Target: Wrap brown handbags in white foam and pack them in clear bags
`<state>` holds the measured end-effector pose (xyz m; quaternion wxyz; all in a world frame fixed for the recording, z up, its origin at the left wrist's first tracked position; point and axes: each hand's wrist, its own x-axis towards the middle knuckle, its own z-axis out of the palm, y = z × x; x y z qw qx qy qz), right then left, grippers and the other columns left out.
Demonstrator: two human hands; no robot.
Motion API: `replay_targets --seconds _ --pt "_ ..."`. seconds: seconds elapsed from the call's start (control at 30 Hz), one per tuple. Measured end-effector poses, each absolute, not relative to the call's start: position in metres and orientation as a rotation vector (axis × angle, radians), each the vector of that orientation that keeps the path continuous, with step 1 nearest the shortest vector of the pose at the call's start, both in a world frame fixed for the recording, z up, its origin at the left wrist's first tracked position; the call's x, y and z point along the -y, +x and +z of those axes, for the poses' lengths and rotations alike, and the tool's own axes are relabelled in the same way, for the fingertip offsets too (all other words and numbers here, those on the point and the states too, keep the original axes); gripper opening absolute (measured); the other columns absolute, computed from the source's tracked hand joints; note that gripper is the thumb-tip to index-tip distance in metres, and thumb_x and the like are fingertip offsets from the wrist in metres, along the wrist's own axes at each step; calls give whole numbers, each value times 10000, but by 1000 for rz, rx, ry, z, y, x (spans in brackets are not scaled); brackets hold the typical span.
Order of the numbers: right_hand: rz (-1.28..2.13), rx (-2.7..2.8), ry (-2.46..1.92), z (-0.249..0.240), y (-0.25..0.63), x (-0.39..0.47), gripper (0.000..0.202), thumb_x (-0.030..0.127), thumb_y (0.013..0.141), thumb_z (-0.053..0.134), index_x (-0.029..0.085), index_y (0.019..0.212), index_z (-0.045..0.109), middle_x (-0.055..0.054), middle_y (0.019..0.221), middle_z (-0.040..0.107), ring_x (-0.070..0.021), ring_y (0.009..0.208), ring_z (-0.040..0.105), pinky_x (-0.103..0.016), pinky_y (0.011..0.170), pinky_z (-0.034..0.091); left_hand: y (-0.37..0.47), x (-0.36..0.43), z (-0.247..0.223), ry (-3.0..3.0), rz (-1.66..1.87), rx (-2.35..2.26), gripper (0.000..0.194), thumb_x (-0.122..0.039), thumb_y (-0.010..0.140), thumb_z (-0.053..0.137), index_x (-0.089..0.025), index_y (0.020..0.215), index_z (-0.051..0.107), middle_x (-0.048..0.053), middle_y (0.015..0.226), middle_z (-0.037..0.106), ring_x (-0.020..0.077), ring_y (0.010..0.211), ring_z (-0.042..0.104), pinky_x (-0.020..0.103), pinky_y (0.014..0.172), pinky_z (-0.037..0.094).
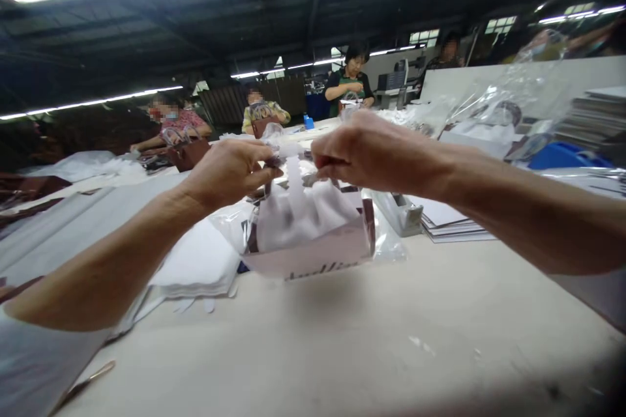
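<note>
In front of me is a handbag (370,225) with dark brown sides, mostly covered by white soft wrapping (308,212). Across its lower front runs a pale band (313,254) with dark lettering, partly blurred. My left hand (227,172) is closed, thumb and fingers pinching at the bag's top left, near its handle. Closed as well, my right hand (359,150) grips at the top right, its fingertips partly hidden. Between the hands a white strip (295,176) rises from the wrapping. Clear plastic lies around the bag.
A stack of white sheets (195,260) lies left of the bag. To the right are a grey tape dispenser (403,215), stacked white boards (452,218) and a blue object (565,155). A thin tool (92,378) lies front left. Several people work farther back.
</note>
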<state>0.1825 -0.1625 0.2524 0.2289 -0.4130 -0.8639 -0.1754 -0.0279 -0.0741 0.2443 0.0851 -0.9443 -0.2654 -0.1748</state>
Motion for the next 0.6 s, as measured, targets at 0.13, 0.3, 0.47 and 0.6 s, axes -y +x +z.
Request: replay_targets --seconds 0.13,0.3,0.47,0.6 --pt "-598 2325 -1207 252 194 201 163 241 785 620 146 662 569 34 559 480 -63 490 410 -210 483 281 -28 96 224 -2956 -524 807 181 -268 819 499 -131 834 616 14 806 580 113 716 507 222 657 390" --pt "-378 2386 -1304 214 206 217 93 204 838 540 141 770 531 -46 851 566 -121 712 507 -224 597 347 -28 124 192 -3087 -539 851 206 -336 816 519 -174 856 638 20 884 617 118 713 553 210 636 421" --pt "-340 2243 -1303 195 199 219 100 231 867 485 145 817 498 -20 703 541 -115 587 476 -227 536 326 -30 152 196 -3172 -581 885 344 -492 800 520 -198 952 615 36 1045 595 167 909 568 241 775 457" --pt "-203 2273 -1176 193 196 207 80 202 870 469 146 816 487 -106 1066 533 -171 884 538 -252 684 391 -33 169 188 -3016 -616 847 264 -399 846 477 -205 987 588 44 1083 585 172 926 582 263 826 460"
